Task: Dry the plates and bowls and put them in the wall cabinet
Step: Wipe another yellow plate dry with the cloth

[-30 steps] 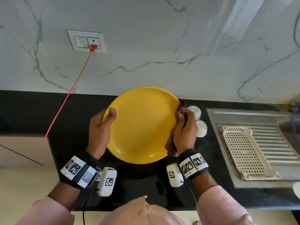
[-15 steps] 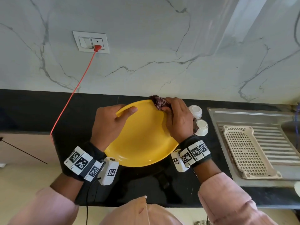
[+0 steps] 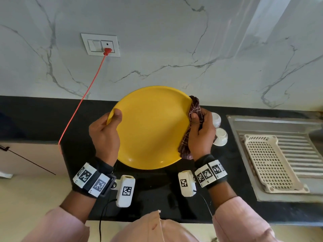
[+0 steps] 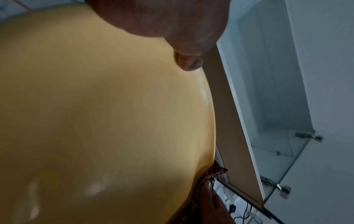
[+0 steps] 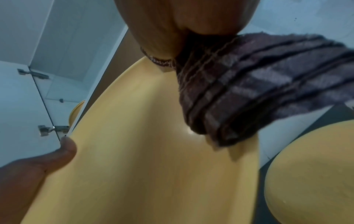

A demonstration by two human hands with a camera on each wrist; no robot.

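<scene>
Here | left hand [image 3: 104, 135] pinches plate [image 3: 150, 126] | right hand [image 3: 201, 135] grips cloth [image 3: 194, 109] | cups [image 3: 220, 137] behind

The head view looks steeply down and forward, with counter [image 3: 157, 198] below and wall [image 3: 157, 49] at 12 o'clock. Both wrist views look up, very close under the plate [image 4: 95, 121], sharing it and the cabinet [image 4: 277, 91] overhead.

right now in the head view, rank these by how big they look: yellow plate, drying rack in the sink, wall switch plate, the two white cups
1. yellow plate, though it is held nearer the camera
2. drying rack
3. wall switch plate
4. two white cups, alike to each other and partly hidden behind the right hand
</scene>
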